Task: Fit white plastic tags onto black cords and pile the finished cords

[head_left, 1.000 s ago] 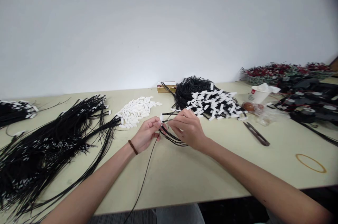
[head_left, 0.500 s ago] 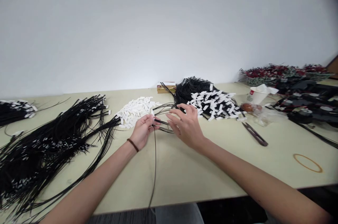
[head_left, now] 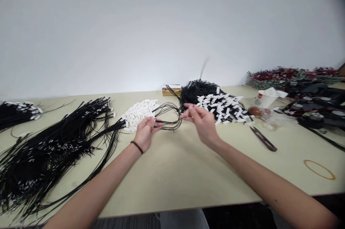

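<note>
My left hand (head_left: pixel 145 132), with a brown band at the wrist, is closed on one end of a black cable loop (head_left: pixel 172 123) beside the pile of white connectors (head_left: pixel 137 112). My right hand (head_left: pixel 203 121) is at the loop's right side, its thumb and forefinger pinched together near the black strands; what they grip is too small and blurred to name. Behind my right hand lies a bundle of black cables with white connectors (head_left: pixel 226 106). A faint, blurred dark strand stands up against the wall above that bundle.
Black cables (head_left: pixel 48 153) cover the table's left side. To the right are dark snips (head_left: pixel 262 138), an orange rubber band (head_left: pixel 319 170), a paper cup (head_left: pixel 265 98), a plastic bag (head_left: pixel 277 120) and red-and-black wires (head_left: pixel 285 75). A gold box (head_left: pixel 171 90) stands near the wall.
My right hand has moved slightly right and its fingers have come together. The strand that hung below my left hand no longer hangs there. The cable loop looks rounder, and the view has shifted slightly.
</note>
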`<state>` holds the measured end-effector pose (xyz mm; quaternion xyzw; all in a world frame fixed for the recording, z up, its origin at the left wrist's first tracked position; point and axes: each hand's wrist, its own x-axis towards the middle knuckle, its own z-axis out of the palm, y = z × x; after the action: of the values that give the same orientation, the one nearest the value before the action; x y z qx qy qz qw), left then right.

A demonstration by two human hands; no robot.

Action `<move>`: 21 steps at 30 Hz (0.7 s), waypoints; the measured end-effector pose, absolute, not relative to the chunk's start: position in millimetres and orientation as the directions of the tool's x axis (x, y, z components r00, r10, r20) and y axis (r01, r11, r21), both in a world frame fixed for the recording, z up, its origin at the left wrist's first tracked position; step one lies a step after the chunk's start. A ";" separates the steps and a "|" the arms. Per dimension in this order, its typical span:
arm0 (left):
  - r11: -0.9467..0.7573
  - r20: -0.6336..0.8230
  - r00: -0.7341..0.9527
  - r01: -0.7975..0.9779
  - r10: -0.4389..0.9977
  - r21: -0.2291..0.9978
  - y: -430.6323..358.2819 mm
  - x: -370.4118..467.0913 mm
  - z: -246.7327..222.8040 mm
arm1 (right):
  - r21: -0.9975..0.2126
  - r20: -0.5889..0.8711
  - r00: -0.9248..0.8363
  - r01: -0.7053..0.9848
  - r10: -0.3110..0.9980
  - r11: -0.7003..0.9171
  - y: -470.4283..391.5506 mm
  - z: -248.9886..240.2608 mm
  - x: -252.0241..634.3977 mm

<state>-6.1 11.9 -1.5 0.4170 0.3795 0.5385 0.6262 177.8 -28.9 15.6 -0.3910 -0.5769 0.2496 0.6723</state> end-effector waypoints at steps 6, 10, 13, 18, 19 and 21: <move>0.006 0.050 0.198 -0.270 0.979 0.963 7.4 -3.1 -1.5 | -0.783 0.602 0.494 0.210 0.627 0.586 -19.7 33.2 208.7; -0.014 0.076 0.253 -0.237 0.964 0.971 4.5 -1.5 -0.6 | -0.434 0.874 0.126 0.638 0.470 0.636 -32.8 30.1 194.0; -0.030 0.103 0.301 -0.236 0.948 0.971 1.3 -0.3 1.5 | -0.242 0.889 -0.114 0.705 0.443 0.667 -39.6 23.0 180.2; -0.046 0.136 0.355 -0.250 0.925 0.967 -2.2 1.5 3.1 | -0.136 0.868 -0.227 0.746 0.442 0.652 -39.2 14.0 175.3; -0.048 0.138 0.358 -0.251 0.924 0.967 -2.4 1.7 2.9 | -0.132 0.868 -0.229 0.749 0.441 0.649 -38.8 13.6 175.8; -0.051 0.142 0.359 -0.252 0.922 0.966 -2.3 1.8 2.4 | -0.131 0.869 -0.228 0.752 0.440 0.646 -38.7 14.2 176.5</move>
<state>1.8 -2.3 2.4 0.5468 0.3065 0.4758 0.6170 176.5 -38.7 14.2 -0.3887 -0.7668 -0.1606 0.4849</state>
